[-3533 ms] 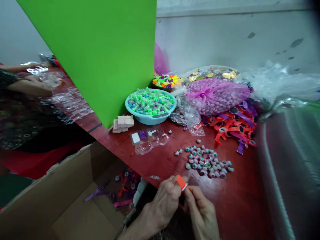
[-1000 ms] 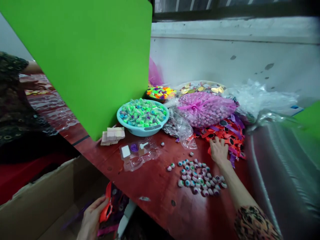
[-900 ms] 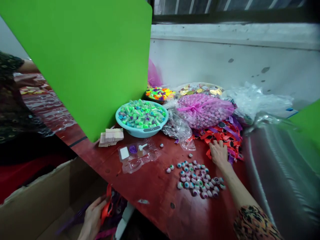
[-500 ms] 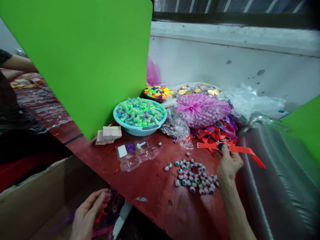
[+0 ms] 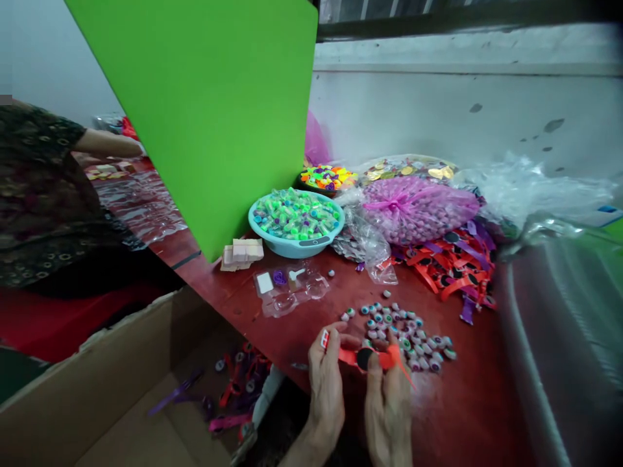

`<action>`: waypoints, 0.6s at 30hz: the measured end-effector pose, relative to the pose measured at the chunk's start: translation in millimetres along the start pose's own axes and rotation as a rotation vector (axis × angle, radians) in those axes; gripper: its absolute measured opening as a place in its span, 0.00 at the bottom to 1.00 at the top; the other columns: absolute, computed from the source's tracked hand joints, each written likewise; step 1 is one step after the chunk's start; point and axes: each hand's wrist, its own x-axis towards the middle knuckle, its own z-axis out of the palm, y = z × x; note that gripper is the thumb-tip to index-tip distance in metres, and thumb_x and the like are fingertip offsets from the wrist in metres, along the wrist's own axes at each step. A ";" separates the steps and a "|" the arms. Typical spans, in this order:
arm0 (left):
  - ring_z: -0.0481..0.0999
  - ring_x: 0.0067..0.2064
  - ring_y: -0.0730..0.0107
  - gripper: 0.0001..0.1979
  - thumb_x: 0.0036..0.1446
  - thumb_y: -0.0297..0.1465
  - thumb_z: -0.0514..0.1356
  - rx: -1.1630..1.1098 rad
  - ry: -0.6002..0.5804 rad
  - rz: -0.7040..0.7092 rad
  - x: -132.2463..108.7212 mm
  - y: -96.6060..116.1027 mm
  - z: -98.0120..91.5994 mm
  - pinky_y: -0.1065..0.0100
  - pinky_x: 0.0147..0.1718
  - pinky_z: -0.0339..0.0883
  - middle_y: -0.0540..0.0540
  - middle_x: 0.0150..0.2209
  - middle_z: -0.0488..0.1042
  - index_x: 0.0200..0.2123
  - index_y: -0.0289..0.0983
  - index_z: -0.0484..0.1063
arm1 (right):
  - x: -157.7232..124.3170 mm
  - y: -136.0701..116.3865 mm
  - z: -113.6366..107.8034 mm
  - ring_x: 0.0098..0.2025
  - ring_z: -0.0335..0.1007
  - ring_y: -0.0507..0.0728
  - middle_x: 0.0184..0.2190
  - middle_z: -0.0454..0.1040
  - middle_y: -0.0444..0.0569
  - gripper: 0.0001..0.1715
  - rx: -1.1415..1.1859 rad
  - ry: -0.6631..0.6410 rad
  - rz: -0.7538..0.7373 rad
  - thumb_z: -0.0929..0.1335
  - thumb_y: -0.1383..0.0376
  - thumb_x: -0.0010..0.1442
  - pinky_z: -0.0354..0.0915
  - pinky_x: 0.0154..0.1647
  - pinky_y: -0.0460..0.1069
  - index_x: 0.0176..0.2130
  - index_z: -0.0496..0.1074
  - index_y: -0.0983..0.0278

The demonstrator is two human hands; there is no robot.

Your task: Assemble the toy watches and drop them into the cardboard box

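An orange toy watch band (image 5: 346, 356) with a round black centre is stretched between both hands, over the near side of the red table. My left hand (image 5: 325, 383) is closed on its buckle end, the pale buckle showing by the thumb. My right hand (image 5: 389, 399) pinches the band just beside the black disc, and the free orange end sticks out to the right. Directly beyond the fingers lies a loose spread of small eyeball beads (image 5: 413, 334), partly hidden by the hands. A heap of orange and purple bands (image 5: 455, 266) lies at the back right.
A blue basin (image 5: 296, 245) of green-capped tubes stands beside a green partition (image 5: 209, 110). A clear blister tray (image 5: 289, 301) and pale blocks (image 5: 242, 253) lie nearby. An open carton (image 5: 131, 363) holding bands is at lower left. Another person (image 5: 43, 188) works beyond the partition.
My right hand has brought the orange band from the heap to the near middle. My left hand has risen from the carton and taken the buckle end. The view has shifted left.
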 end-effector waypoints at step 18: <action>0.69 0.29 0.72 0.12 0.60 0.38 0.54 0.359 -0.372 0.026 -3.7 14.7 -28.7 0.73 0.29 0.61 0.49 0.28 0.71 0.40 0.35 0.68 | -21.8 -2.3 -10.9 0.25 0.71 0.54 0.27 0.77 0.46 0.16 0.201 -0.128 0.017 0.72 0.55 0.52 0.71 0.28 0.48 0.38 0.79 0.61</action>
